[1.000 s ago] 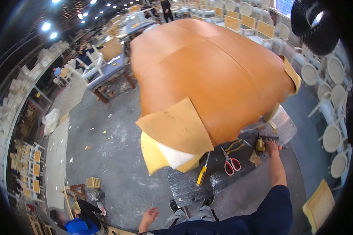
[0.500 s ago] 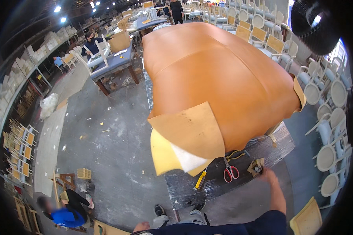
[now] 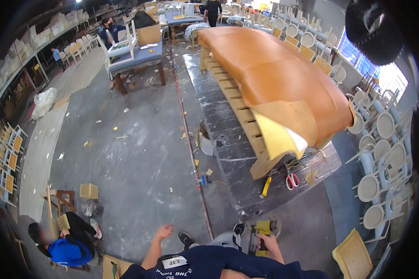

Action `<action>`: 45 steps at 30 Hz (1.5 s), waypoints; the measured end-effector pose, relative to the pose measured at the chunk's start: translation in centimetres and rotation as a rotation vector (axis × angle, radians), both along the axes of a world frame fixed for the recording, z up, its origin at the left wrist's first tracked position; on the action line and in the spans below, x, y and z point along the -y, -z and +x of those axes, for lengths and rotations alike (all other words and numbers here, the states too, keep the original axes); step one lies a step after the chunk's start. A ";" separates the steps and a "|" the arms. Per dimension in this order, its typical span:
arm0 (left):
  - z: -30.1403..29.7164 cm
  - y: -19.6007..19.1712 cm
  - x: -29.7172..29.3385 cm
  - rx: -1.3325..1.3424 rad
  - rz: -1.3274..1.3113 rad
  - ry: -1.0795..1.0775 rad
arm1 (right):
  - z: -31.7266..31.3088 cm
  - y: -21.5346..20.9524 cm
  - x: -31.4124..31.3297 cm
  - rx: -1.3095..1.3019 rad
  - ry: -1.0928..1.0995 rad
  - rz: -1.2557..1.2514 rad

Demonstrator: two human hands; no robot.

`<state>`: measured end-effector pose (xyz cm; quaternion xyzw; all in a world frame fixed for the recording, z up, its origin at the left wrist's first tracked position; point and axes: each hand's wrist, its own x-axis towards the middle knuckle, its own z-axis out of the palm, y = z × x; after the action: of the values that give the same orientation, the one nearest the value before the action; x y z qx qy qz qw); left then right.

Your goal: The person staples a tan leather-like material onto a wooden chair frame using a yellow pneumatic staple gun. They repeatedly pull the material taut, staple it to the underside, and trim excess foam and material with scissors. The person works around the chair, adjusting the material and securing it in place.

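Observation:
My right hand is closed round a yellow-and-black tool that looks like a staple gun, held low beside my right leg, off the table. My left hand hangs free over the floor at my left, fingers loosely stretched out. Ahead to the right, brown leather covers a large upholstered piece on a slatted wooden frame. At its near corner the leather folds back over yellow foam and white padding. Red-handled scissors and a yellow-handled tool lie on the table near that corner.
The piece rests on a plastic-covered table. A red pipe runs along the floor left of it. Stacked chairs line the right side. A seated person in blue is at lower left; another stands by a blue table.
My right hand has moved from the table's near edge down to my side, now gripping the staple gun. My left hand has come further into view. The view has shifted, showing the slatted frame.

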<state>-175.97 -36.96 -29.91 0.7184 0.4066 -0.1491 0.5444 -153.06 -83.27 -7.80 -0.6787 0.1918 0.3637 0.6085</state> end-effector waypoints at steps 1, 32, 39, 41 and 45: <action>-2.7 0.6 -1.8 -0.042 0.024 -0.043 | -0.7 -0.1 -2.1 -0.016 0.001 0.033; -2.2 3.4 -25.9 -0.232 0.241 0.107 | 32.0 7.3 -34.8 0.559 -0.363 -1.087; 30.6 -3.7 -44.9 0.133 0.427 -0.242 | 33.5 3.2 -36.3 0.513 -0.342 -1.056; 37.6 -3.5 -48.3 0.136 0.470 -0.133 | 33.4 2.0 -42.9 0.909 -0.316 -0.515; 52.0 -3.0 -37.5 -0.276 0.109 0.274 | 28.7 -4.4 -54.7 0.933 -0.567 0.028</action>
<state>-123.97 0.57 -26.95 0.7681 0.3832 -0.2965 0.4186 -124.37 -28.58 -3.37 -0.7851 -0.2939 0.1762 0.5159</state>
